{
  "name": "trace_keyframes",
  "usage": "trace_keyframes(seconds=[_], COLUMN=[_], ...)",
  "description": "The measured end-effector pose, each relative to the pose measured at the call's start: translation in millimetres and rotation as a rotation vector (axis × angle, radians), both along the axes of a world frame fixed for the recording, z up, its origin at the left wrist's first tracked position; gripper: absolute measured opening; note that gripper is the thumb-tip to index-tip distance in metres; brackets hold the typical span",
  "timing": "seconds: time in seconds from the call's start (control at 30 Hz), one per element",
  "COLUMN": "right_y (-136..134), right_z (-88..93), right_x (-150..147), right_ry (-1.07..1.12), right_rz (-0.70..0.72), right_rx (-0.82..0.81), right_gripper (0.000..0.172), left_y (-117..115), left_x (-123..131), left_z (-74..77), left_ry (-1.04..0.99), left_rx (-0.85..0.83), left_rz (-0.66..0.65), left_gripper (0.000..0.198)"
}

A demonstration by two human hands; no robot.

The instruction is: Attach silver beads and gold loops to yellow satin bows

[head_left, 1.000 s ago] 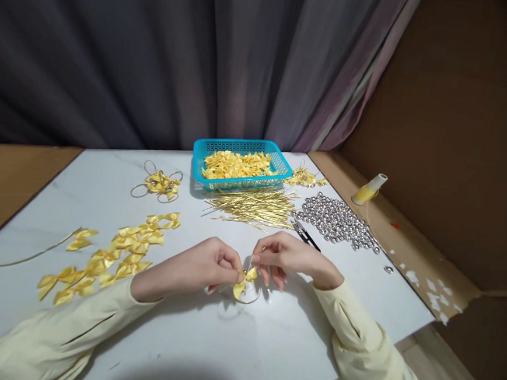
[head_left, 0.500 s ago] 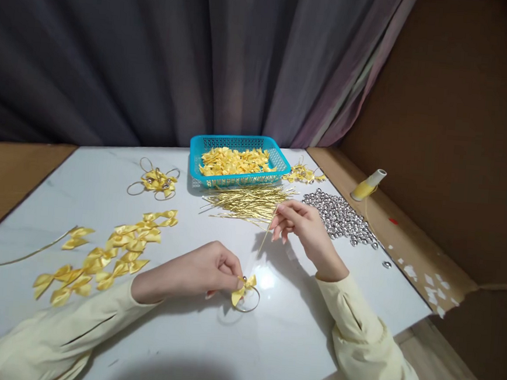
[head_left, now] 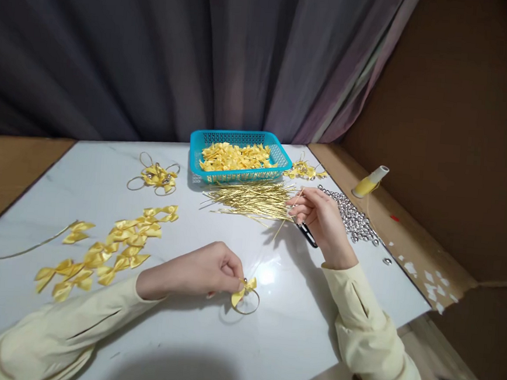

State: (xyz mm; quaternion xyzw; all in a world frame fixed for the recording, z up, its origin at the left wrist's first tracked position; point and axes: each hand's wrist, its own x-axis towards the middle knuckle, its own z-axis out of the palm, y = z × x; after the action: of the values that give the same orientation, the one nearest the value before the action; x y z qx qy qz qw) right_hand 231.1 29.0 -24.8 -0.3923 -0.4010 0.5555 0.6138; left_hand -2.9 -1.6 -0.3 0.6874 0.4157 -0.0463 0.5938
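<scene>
My left hand (head_left: 205, 273) rests on the white table (head_left: 268, 337) with its fingers pinched on a small yellow ribbon bow (head_left: 242, 290) that carries a bead and a gold wire loop. My right hand (head_left: 319, 218) is farther back and to the right, fingers closed on a thin gold wire that slants down to the left. It hovers over black scissors (head_left: 307, 234), between the pile of gold wires (head_left: 253, 199) and the heap of silver beads (head_left: 354, 218).
A blue basket (head_left: 240, 138) of yellow bows stands at the back. Loose yellow bows (head_left: 117, 246) lie at the left, finished looped bows (head_left: 155, 176) behind them and more at the back right (head_left: 301, 170). A thread spool (head_left: 369, 183) lies on brown cardboard at the right.
My right hand drew away from the bow, pulling the gold wire up and back to the right toward the scissors. The left hand kept hold of the bow in place.
</scene>
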Motion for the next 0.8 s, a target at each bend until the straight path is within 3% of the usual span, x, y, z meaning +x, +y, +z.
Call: trace_keyframes(seconds=[0.23, 0.8], right_y=[1.7, 9.2], right_z=[3.0, -5.3], right_x=[9.5, 14.9], right_ry=[0.08, 0.065], right_rz=[-0.082, -0.126], right_rx=[0.005, -0.007], right_gripper=[0.009, 0.011], left_y=[-1.9, -4.0], left_x=[0.4, -1.9], left_z=[-0.6, -2.4], left_ry=[0.005, -0.005], left_rx=[-0.019, 0.042], left_rz=[-0.016, -0.047], left_gripper=[0.015, 0.017])
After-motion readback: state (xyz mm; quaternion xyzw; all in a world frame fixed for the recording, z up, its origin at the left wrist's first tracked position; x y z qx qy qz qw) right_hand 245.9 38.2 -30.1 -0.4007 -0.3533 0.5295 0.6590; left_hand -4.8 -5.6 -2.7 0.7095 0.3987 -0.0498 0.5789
